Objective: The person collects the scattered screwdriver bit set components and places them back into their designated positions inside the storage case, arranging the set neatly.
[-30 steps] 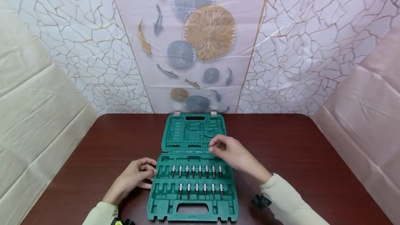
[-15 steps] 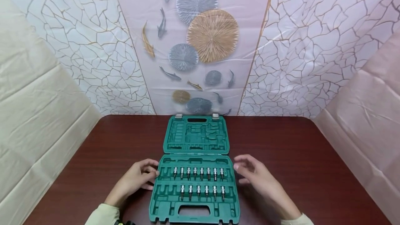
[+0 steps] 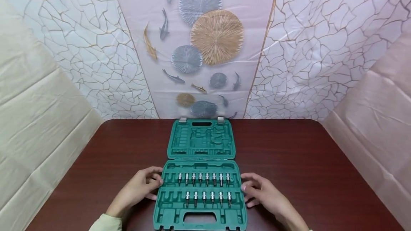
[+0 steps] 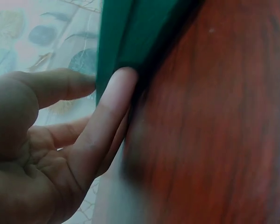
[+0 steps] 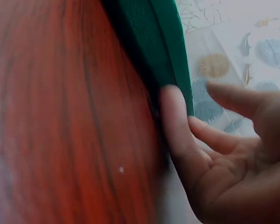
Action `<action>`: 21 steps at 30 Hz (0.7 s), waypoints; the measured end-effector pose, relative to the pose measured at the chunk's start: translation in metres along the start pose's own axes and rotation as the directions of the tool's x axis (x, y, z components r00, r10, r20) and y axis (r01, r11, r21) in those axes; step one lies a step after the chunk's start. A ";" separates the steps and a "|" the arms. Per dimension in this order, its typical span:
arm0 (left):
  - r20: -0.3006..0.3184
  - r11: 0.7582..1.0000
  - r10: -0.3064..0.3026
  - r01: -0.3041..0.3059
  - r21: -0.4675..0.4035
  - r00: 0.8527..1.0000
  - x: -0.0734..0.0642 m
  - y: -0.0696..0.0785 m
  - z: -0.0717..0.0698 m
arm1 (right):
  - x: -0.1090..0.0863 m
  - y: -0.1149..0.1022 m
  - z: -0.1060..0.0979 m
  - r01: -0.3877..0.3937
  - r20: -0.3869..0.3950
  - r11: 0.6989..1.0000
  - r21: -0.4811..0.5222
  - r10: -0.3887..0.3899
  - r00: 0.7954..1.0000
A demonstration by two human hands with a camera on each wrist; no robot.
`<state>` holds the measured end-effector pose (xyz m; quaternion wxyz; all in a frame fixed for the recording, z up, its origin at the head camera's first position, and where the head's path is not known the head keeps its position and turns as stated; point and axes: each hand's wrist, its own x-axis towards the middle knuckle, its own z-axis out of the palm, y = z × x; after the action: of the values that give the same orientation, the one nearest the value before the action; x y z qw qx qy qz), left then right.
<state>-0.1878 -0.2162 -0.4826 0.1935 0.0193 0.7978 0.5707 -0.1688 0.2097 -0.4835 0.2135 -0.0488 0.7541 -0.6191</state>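
Observation:
A green plastic tool case (image 3: 199, 216) lies unfolded on the table, its lid (image 3: 201, 154) laid back at the far side. Two rows of silver bit sockets (image 3: 207, 179) with dark tips sit in its slots. At the case's left side is my left hand (image 3: 138, 188); fingertips touch the side wall (image 4: 125, 28) in the left wrist view. My right hand (image 3: 264, 193) is at the opposite side, and in the right wrist view a fingertip rests against the case wall (image 5: 154, 42). Neither hand has fingers wrapped round the case.
The dark red wooden table (image 3: 128, 142) spreads out on both sides of the case. A patterned cloth backdrop (image 3: 205, 81) rises right behind the lid, and pale cloth walls (image 3: 41, 117) flank the table.
My right hand has come from over the lid's right edge down and outward to the case's right side, where it now touches. The left hand has stayed at the left side.

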 end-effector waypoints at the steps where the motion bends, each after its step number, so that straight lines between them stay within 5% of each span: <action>1: -0.011 1.000 0.003 -0.003 0.004 1.000 -0.001 0.000 0.001 | 0.000 0.001 0.000 0.006 0.030 1.000 0.009 -0.006 1.000; 4: -0.028 1.000 0.015 -0.015 0.013 0.999 -0.002 0.001 0.003 | -0.001 0.001 0.002 0.017 0.073 1.000 0.021 -0.018 0.997; 21: -0.068 1.000 0.015 -0.015 0.000 0.998 -0.001 0.000 0.014 | -0.010 0.005 0.004 0.016 -0.002 0.999 0.052 -0.015 1.000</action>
<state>-0.1821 -0.2041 -0.4859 0.1621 0.0059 0.8035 0.5728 -0.1572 0.2101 -0.4864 0.2091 -0.0484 0.7375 -0.6403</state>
